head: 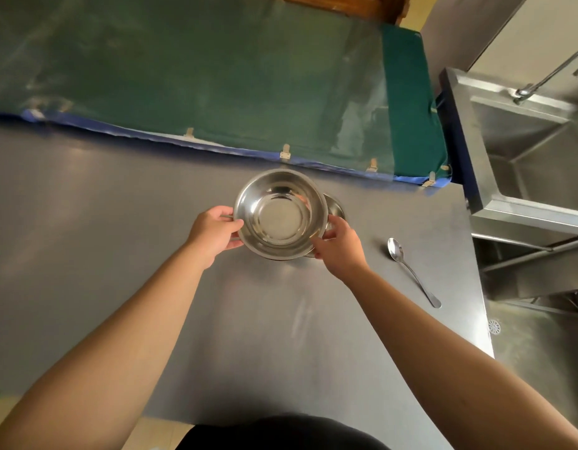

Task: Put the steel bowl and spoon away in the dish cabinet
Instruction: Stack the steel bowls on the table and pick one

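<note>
Head view | bowl [279, 213] over desk [151, 222], gripped at opposite rims by left hand [214, 230] and right hand [338, 245], fingers pinching rim | spoon [411, 269] lies right, untouched | advice: keep bowl level, free one hand for spoon.

You are looking at a grey steel tabletop [151, 222] filling the frame's middle. A spoon [411, 271] is lying on it at right, bowl end upward, beside a second steel dish [336, 207] near centre.
</note>
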The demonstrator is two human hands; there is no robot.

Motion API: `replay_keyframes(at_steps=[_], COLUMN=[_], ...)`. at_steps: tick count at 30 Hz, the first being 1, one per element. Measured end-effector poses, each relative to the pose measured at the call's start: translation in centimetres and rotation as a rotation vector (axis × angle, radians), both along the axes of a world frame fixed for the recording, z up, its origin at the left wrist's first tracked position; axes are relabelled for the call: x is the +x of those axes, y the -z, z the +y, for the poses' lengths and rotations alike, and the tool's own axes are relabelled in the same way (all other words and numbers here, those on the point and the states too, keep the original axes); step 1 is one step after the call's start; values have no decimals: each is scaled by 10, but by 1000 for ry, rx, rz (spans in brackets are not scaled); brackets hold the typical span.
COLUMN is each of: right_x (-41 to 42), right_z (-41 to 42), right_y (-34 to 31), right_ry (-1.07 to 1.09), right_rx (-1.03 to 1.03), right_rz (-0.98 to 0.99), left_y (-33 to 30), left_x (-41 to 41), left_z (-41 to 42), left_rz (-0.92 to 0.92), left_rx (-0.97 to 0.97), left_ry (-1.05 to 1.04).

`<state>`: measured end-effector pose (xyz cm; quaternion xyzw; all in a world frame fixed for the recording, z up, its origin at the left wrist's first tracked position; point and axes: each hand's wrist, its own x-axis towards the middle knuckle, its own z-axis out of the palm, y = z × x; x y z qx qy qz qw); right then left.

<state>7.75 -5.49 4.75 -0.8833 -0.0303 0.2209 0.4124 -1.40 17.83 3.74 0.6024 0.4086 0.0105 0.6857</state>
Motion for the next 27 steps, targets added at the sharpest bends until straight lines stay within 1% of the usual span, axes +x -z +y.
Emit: replay_keyframes(at_steps=[3,8,14,21,24,27], right_x=[11,27,44,57,60,62], right_z=[-17,-37,-47,-48,-47,-46], right_y=[5,16,28,42,50,57], right_ry=[36,105,146,143,152,168], right_rx=[-15,11,-6,-96,-109,-111], right_rz=[12,74,96,85,93,87], left_y=[4,17,35,48,50,53], left_x=[16,37,55,65,69,71], left_z=[-15,-32,-39,-43,-46,-48], left_rz=[17,89,161,226,230,215], left_rx=[26,144,339,558,595,544], left_ry=[50,163,273,388,385,367])
